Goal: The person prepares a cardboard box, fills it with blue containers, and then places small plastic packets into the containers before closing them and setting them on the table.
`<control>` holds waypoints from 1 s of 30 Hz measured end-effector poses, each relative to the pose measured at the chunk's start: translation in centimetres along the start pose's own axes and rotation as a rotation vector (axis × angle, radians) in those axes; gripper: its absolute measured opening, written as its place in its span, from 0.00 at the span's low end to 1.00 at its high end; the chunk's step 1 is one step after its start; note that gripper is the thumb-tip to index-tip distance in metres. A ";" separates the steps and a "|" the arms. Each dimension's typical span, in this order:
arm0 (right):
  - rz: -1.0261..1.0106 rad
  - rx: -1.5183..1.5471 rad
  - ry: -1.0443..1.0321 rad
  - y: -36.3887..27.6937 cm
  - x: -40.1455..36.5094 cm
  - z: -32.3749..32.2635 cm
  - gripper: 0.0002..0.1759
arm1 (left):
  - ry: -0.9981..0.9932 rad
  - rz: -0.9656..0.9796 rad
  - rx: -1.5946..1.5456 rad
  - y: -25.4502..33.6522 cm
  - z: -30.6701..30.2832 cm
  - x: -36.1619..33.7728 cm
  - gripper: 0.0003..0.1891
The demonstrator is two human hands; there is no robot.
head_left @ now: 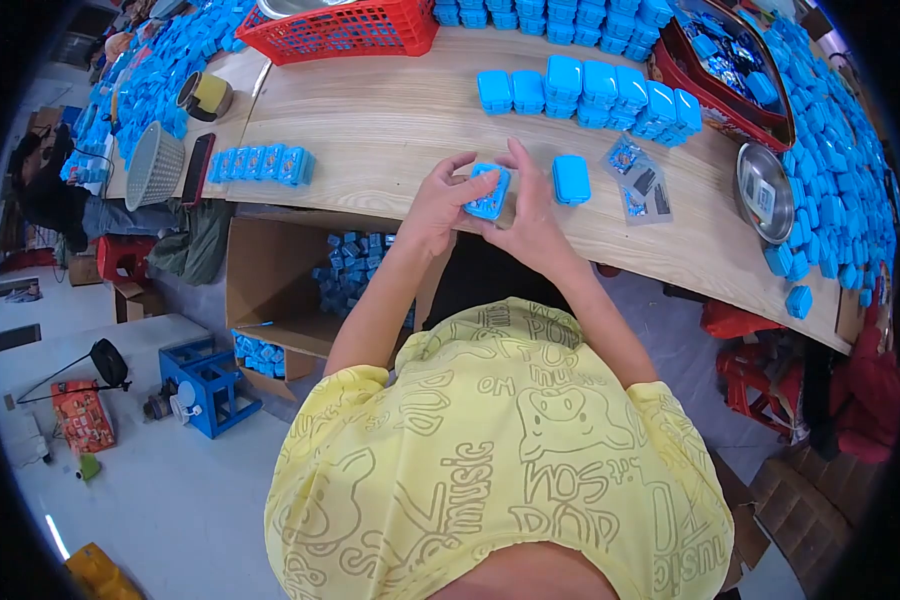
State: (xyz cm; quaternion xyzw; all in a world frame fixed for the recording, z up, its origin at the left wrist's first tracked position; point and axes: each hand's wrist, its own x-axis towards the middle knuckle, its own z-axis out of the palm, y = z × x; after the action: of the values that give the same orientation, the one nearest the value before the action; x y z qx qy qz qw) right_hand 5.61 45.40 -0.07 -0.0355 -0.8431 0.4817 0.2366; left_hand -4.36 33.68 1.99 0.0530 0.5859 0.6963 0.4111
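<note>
Over the front edge of the table, in the head view, my left hand [440, 207] grips a small blue plastic box [487, 196], its thumb pressed on the printed top. My right hand [532, 222] is closed around the box's right side, its thumb below and a finger reaching past the far edge. Some of its fingers are hidden. Just right of that hand lies another blue box [571, 180] on the tabletop. Beyond it are clear printed sachets [638, 182] lying flat.
Stacked blue boxes [598, 88] stand behind my hands, with a red basket [340, 32] at the back. A row of boxes [260, 164] and a phone [198, 168] lie left. At right are a metal bowl [765, 193], a red tray [715, 95] and heaped boxes [840, 190]. Below sits a cardboard carton [270, 280].
</note>
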 end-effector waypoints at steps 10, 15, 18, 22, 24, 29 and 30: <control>-0.057 -0.069 0.004 -0.7 -0.3 -1.9 0.50 | 0.273 0.100 0.451 3.1 -6.9 1.2 0.39; -0.160 -0.171 0.179 -0.9 -1.1 -3.5 0.34 | 0.533 0.509 0.859 2.9 -7.3 0.2 0.28; -0.094 -0.268 0.320 -0.2 -1.6 -4.8 0.26 | 0.705 0.911 1.461 2.5 -5.4 -1.9 0.20; -0.002 -0.307 0.396 1.1 -1.8 -5.4 0.21 | 0.540 0.912 1.526 0.4 -5.5 -2.6 0.11; 0.029 -0.307 0.403 1.5 -2.0 -5.6 0.20 | 0.601 0.976 1.584 -0.1 -7.7 -2.0 0.11; 0.062 -0.310 0.378 1.7 -2.3 -5.9 0.18 | 0.681 1.024 1.686 1.0 -12.9 -2.6 0.12; 0.071 -0.316 0.376 1.7 -2.4 -6.0 0.17 | 0.681 1.024 1.688 1.3 -13.8 -2.6 0.12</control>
State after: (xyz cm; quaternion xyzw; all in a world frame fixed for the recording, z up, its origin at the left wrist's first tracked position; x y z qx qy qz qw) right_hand 10.06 50.37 0.12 -0.1905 -0.8473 0.3368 0.3639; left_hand -10.97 21.45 -0.06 0.3661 0.8744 0.1299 -0.2909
